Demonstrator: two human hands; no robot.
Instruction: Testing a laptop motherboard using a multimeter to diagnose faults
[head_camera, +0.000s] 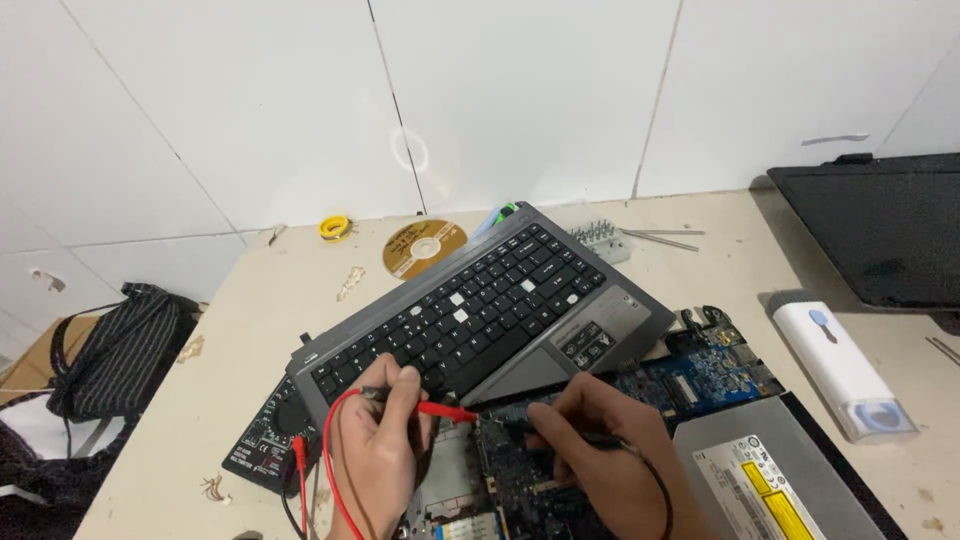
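The left hand pinches a red probe and the right hand a black probe — both tips on the blue circuit board. The board lies on a cream bench against white wall tiles, beneath a tilted grey keyboard panel, multimeter at left.

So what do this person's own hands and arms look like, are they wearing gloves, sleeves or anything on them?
Both hands are bare: no gloves on the left hand or the right hand. No rings or watch show. The wrists and the short stretch of forearm in view are uncovered too, with no sleeve reaching them. Further up the arms is out of the picture, so what is worn there cannot be told.
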